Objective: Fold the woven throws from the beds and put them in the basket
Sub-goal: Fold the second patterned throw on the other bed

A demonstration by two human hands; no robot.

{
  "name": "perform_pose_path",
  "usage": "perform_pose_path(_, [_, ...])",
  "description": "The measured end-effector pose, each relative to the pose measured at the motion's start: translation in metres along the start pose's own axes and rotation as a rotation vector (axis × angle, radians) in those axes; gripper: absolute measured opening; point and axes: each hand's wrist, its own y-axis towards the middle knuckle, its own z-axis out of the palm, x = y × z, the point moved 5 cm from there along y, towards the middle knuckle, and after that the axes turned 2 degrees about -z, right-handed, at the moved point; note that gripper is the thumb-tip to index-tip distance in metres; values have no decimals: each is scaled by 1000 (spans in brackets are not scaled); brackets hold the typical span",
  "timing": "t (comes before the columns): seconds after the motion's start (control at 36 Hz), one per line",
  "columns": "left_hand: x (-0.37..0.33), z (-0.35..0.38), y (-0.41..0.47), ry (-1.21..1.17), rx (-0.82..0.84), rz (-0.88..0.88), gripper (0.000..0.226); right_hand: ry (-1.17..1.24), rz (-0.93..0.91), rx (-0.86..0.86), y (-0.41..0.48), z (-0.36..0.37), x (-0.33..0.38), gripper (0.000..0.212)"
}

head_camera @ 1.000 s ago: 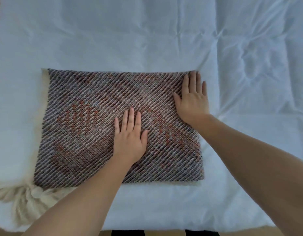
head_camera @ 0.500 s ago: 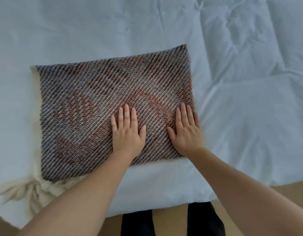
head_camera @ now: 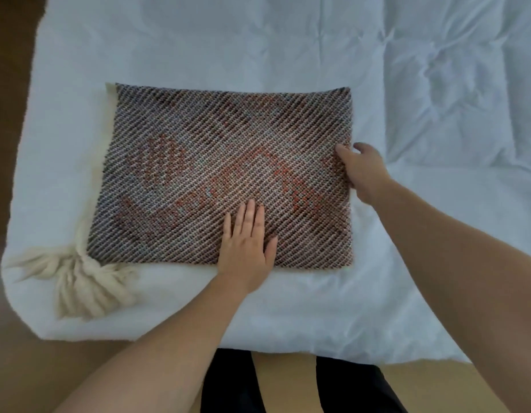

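Pressing flat, the left hand (head_camera: 247, 242) pins the throw (head_camera: 216, 174); the right hand (head_camera: 361, 171) pinches its right edge (bare bed (head_camera: 437, 99) beyond).

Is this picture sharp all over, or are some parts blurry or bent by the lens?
Head view: the woven throw shows its weave fairly crisply in the middle; the right hand at its edge looks slightly smeared, the left hand lying flat is clearer; the tassel and bed corners go soft and bow outward toward the frame edges; lighting is soft and even, no glare.
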Motion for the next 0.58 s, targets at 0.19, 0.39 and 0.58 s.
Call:
perform_pose_path(0.19, [-15, -29, -19, -225, -69, 15, 68, -96, -159, 143, -19, 25, 69, 36])
perform_pose_path(0.39, [-8, -79, -29, -546, -107, -8, 75, -304, -291, 256, -82, 89, 119, 24])
perform_pose_path(0.58, [46, -112, -44, -811, -117, -117, 84, -334, -281, 281, -117, 158, 140, 11])
